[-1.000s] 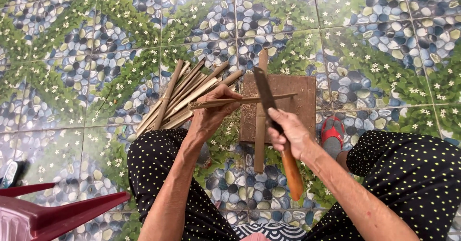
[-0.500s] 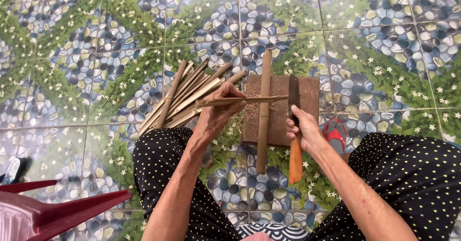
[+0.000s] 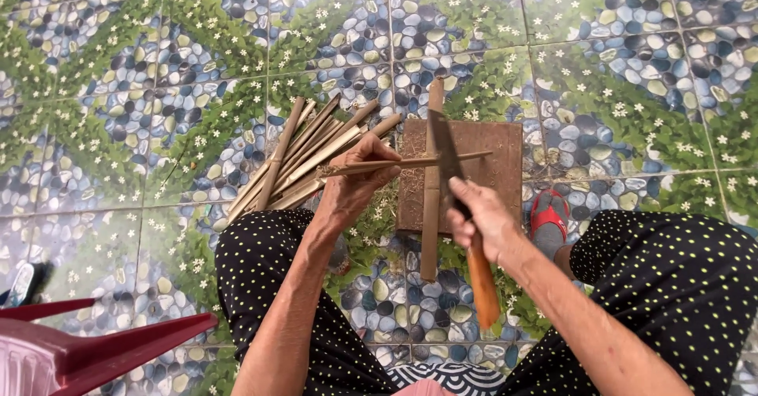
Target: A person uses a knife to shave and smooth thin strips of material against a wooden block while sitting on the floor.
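Nearest the camera, black trousers with pale dots [image 3: 671, 285] are seen over both knees, and a dark red plastic stool [image 3: 103, 352] stands at the lower left on the tiled floor [image 3: 118, 88]. A red sandal [image 3: 547, 214] shows by the right knee.

The right hand [image 3: 483, 221] is clenched around the orange wooden handle of a knife [image 3: 466, 206]; the handle runs back toward the body, and the dark blade is held forward over the wooden block [image 3: 497, 167], its tip lying near the far edge of the block. The blade is seen crossing the thin bamboo stick [image 3: 410, 162].

That stick is held level, pointing right, across the block; its left end is pinched between the thumb and the curled fingers [image 3: 371, 147] of the left hand [image 3: 351, 187], so the stick juts out from the fingertips toward the knife. Whether the blade touches the stick cannot be told.

A thicker bamboo slat [image 3: 430, 222] lies lengthwise on the block, passing under the thin stick, with its near end overhanging onto the floor tiles.

Beyond and left of the left hand, a bundle of bamboo strips [image 3: 300, 163] is laid on the floor, fanned toward the upper right, its near ends just beside the left knee. Pale shavings are scattered on the block and around it.
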